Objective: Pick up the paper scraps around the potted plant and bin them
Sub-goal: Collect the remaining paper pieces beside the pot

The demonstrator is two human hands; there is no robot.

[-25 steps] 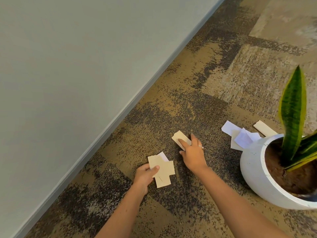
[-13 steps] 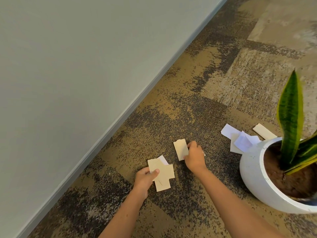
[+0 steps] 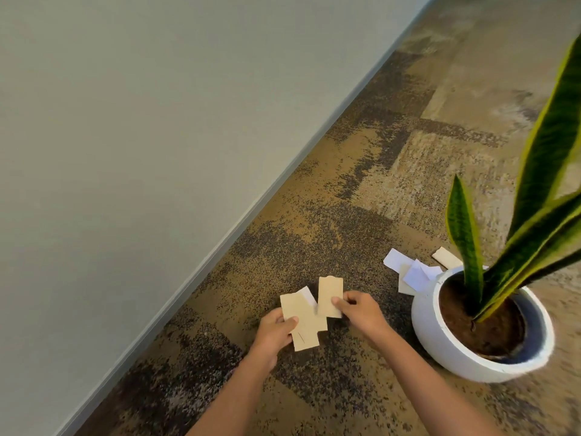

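left hand [image 3: 273, 333] holds a small stack of tan card scraps w/ a white slip tucked behind [image 3: 302, 319], thumb pinned across the front, fingers curled under. so that grip is closed on the stack. right hand [image 3: 358, 311] pinches one more tan rectangular card scrap [image 3: 329, 295] by its lower right edge, thumb on top, other fingers curled behind; the piece is off the floor and its left edge overlaps the stack, so prob the step in hand is adding it to the bundle.

progress, judging from how things lie: maybe halfway. the patch of brown and grey mottled carpet [image 3: 314, 240] right under the hands shows no loose bits. what's left: a cluster of white and cream paper scraps [image 3: 408, 273] lying on the carpet just beside the far-left rim of the round white ceramic pot [image 3: 446, 347], some touching it, at least 3-4 overlapping pieces, plus a separate tan strip of card [image 3: 446, 259] a bit further back, partly hidden by a leaf of the green snake plant w/ yellow edges [image 3: 465, 234]. can't tell if more scraps sit behind or to the right of the pot, that side is hidden or out of frame.

no bin in view, so the binning half isn't started yet. pale grey wall and skirting [image 3: 157, 152] run diagonally on the left.
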